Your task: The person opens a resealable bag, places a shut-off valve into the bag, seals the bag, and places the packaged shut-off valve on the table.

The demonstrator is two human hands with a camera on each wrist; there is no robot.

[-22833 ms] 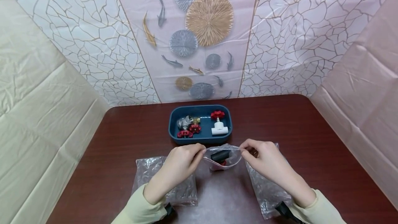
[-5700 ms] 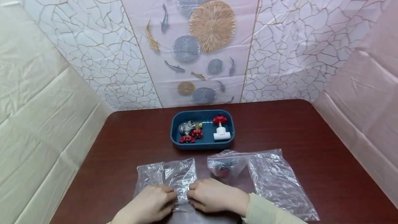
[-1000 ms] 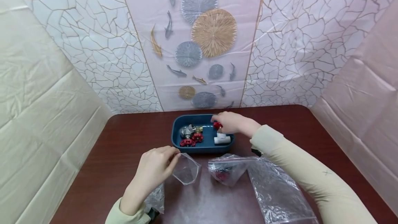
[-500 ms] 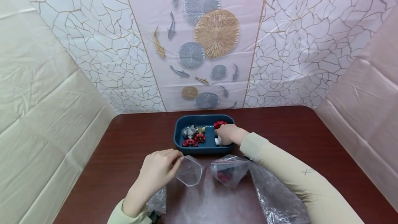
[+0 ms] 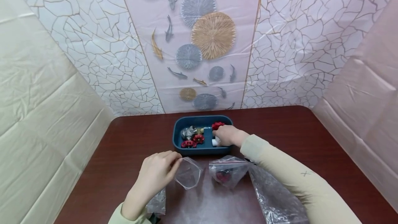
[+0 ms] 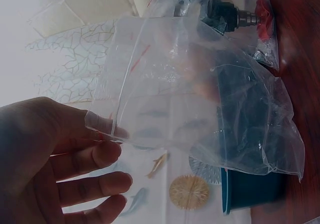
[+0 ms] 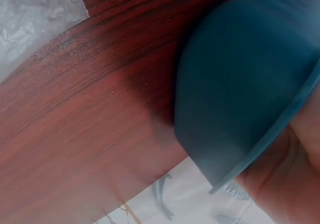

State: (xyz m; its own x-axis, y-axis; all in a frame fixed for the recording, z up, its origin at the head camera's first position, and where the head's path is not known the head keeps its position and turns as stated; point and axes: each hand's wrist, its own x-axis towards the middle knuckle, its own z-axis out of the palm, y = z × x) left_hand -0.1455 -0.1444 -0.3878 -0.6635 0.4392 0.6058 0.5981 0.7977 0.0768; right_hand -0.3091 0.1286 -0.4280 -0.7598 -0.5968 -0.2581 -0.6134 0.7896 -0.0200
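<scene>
The blue tray [image 5: 202,151] sits on the dark red-brown counter [image 5: 136,134], near its far edge. In the tray's right half lies a valve with a white body [image 5: 215,143] and a red handwheel [image 5: 217,125]. The right hand [image 5: 228,135] reaches over the tray's right end and down onto that white body, covering most of it. Its fingertips are hidden, in the right wrist view too, where the tray's wall stands in front of them, so I cannot tell whether it grips the valve.

In the tray's left half, a silver valve [image 5: 188,132] and a brass valve [image 5: 200,131] lie side by side, their red wheels towards the tray's near wall.

Nearer the person than the tray, at its left end, the left hand [image 5: 158,170] pinches the edge of a clear bag [image 5: 188,174] between thumb and forefinger; the other three fingers are loosely bent and hold nothing. The bag's mouth gapes.

Just in front of the tray's right half stands a filled zip bag [image 5: 228,172], a dark and red valve showing through it. Further right of the tray, a flat clear bag [image 5: 276,196] lies partly under the right sleeve [image 5: 289,168].
</scene>
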